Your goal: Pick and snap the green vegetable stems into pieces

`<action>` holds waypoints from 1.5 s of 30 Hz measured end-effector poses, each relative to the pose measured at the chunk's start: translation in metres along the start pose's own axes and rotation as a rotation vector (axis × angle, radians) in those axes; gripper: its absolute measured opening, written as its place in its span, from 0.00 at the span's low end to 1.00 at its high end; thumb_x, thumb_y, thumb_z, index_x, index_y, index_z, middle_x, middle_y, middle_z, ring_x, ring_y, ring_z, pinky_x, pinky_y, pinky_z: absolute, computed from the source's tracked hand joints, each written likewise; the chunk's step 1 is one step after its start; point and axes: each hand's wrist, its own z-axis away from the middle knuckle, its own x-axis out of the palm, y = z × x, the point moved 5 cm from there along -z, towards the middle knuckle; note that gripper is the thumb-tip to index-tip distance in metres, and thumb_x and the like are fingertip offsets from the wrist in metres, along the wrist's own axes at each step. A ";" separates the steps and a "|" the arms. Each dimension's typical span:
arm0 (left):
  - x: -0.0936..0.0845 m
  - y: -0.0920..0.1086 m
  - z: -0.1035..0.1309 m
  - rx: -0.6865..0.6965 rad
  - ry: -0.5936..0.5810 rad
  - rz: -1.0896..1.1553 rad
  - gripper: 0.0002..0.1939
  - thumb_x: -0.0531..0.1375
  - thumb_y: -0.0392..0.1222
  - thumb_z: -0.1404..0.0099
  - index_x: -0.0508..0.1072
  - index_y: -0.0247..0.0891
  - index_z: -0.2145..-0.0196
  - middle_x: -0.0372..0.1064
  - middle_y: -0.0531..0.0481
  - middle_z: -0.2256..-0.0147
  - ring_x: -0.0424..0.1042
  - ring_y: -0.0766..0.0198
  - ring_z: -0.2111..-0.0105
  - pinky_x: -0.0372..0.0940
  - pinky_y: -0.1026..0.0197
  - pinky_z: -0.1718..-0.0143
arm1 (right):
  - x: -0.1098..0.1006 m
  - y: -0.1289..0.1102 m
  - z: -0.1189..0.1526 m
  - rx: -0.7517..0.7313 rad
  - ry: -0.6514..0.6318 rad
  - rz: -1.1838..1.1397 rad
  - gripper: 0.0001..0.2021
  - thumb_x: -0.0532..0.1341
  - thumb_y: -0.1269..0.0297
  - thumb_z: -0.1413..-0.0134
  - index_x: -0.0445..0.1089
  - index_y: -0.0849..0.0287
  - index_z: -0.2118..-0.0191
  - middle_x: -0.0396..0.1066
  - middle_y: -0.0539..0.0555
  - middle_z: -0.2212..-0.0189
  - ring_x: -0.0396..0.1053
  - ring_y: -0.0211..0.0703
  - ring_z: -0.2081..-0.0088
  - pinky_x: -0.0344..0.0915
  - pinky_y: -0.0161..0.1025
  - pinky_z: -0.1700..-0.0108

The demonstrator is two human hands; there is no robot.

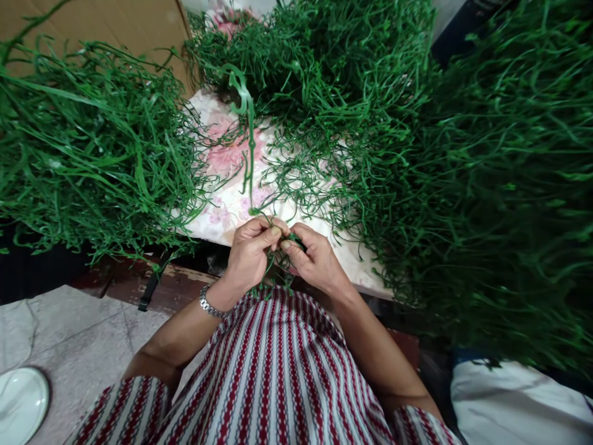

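My left hand (pixel 250 253) is closed, thumb and forefinger pinching a green artificial plant stem (pixel 251 145) whose long branched part reaches away over the cloth. Close beside it, almost touching, my right hand (pixel 317 256) grips more thin green stems between thumb and fingers. Short stem ends (pixel 278 278) dangle below both hands, above my lap. The exact spot where the pieces meet is hidden by my fingers. Loose green stems (pixel 301 179) lie scattered on the flowered cloth (pixel 222 204) just beyond my hands.
Big tangled heaps of green stems stand at the left (pixel 102 148), the back (pixel 333 55) and the right (pixel 500 198). A cardboard box (pixel 102 31) rises behind the left heap. A white round object (pixel 21 405) is on the tiled floor (pixel 88 334) at lower left.
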 end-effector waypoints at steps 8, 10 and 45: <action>0.000 -0.005 -0.007 -0.283 -0.096 0.028 0.11 0.64 0.38 0.53 0.65 0.33 0.83 0.61 0.53 0.85 0.56 0.74 0.85 0.47 0.69 0.85 | 0.003 -0.001 -0.002 -0.035 -0.140 -0.143 0.07 0.56 0.67 0.46 0.67 0.61 0.72 0.61 0.48 0.77 0.60 0.35 0.72 0.57 0.32 0.69; 0.001 -0.005 -0.007 -0.286 -0.104 -0.001 0.11 0.63 0.37 0.53 0.64 0.33 0.84 0.60 0.54 0.86 0.54 0.75 0.86 0.45 0.69 0.85 | 0.003 -0.001 -0.002 -0.050 -0.179 -0.172 0.06 0.56 0.69 0.46 0.69 0.61 0.71 0.62 0.49 0.76 0.61 0.35 0.72 0.58 0.32 0.69; 0.012 0.017 -0.008 0.038 -0.075 0.008 0.08 0.63 0.39 0.46 0.68 0.36 0.78 0.66 0.54 0.77 0.66 0.70 0.75 0.62 0.65 0.67 | 0.010 0.000 0.004 0.156 -0.050 -0.096 0.11 0.57 0.57 0.46 0.66 0.61 0.68 0.60 0.46 0.78 0.54 0.32 0.76 0.52 0.30 0.72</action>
